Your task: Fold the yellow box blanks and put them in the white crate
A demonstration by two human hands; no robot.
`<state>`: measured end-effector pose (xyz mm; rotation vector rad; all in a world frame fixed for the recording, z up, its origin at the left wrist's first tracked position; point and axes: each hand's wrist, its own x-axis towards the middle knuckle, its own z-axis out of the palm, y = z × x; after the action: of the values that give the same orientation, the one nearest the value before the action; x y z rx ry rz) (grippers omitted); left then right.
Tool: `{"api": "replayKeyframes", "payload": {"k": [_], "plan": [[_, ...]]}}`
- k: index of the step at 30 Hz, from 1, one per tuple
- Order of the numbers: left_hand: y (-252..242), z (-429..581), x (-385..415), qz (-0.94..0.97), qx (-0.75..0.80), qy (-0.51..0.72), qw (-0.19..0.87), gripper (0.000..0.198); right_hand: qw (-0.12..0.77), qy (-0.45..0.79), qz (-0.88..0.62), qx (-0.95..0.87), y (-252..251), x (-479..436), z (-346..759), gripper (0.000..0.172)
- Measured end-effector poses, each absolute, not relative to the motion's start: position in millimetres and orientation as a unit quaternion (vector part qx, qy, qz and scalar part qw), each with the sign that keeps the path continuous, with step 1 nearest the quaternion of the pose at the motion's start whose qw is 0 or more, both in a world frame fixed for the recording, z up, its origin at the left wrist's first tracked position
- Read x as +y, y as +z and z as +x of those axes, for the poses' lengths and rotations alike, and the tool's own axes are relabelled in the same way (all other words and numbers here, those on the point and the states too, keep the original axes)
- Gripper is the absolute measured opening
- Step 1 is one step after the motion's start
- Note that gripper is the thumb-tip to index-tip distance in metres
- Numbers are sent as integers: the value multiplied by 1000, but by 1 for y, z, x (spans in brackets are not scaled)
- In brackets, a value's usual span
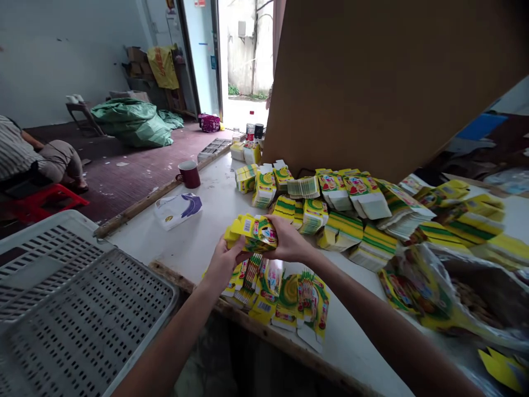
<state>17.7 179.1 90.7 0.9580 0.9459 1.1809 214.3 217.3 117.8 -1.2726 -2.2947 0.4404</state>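
Observation:
Between my two hands, above the white table, is a small bundle of yellow printed cartons [258, 231]. My left hand [225, 262] grips its left end, thumb on the near side. Around the right end wrap the fingers of my right hand [289, 241]. Whether the bundle is one carton or several pressed together, I cannot tell. Just below my hands, flat yellow-and-green cartons [289, 300] lie fanned out at the table's front edge. Beyond them stand rows of stacked flat cartons [336, 190], banded in yellow and green.
A clear plastic bag [463, 286] lies open at the right. To the left are a tissue pack [178, 210], a dark red mug [189, 174] and a grey plastic crate [99, 309]. A large cardboard sheet [372, 82] leans behind the stacks. A seated person [37, 149] is at far left.

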Motion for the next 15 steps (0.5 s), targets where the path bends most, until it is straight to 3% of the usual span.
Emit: {"api": "replayKeyframes", "payload": {"k": [7, 11, 15], "plan": [[116, 39, 185, 366, 380, 532, 662, 40, 262, 155, -494, -815, 118, 205, 219, 111], [123, 46, 185, 386, 345, 525, 675, 39, 359, 180, -499, -768, 121, 194, 222, 96], [121, 57, 183, 455, 329, 520, 644, 42, 467, 426, -471, -615, 119, 185, 232, 74]]}}
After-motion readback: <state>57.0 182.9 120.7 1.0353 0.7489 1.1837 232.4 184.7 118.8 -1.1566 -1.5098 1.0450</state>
